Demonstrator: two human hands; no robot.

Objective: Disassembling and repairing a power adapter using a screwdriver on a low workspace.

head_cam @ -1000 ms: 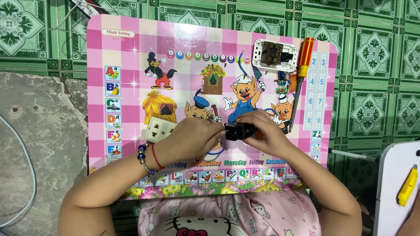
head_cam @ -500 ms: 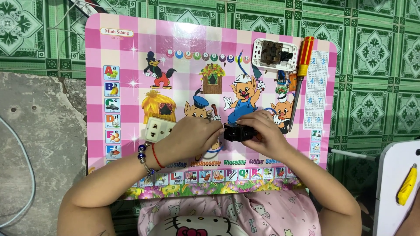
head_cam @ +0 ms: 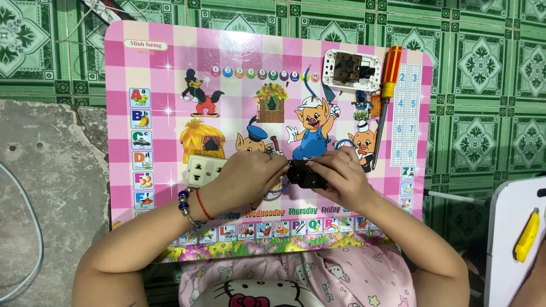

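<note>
A small black plastic part (head_cam: 305,174) is held between both hands over a pink checked lap table (head_cam: 170,85) printed with cartoon animals. My left hand (head_cam: 247,173) pinches its left end, wrist wearing a beaded bracelet and red string. My right hand (head_cam: 338,177) grips its right side. A blue wire (head_cam: 277,190) loops under the hands. A white socket face (head_cam: 203,169) lies just left of my left hand.
A white switch frame (head_cam: 351,70) and a red-and-yellow screwdriver (head_cam: 387,96) lie at the table's top right. Green patterned floor tiles (head_cam: 483,68) surround it. At the right, a white board (head_cam: 512,239) carries a yellow utility knife (head_cam: 526,234). Grey concrete (head_cam: 45,187) and a white cable (head_cam: 31,250) at left.
Both hands have stayed on the black part with only small finger shifts; nothing else on the table moved.
</note>
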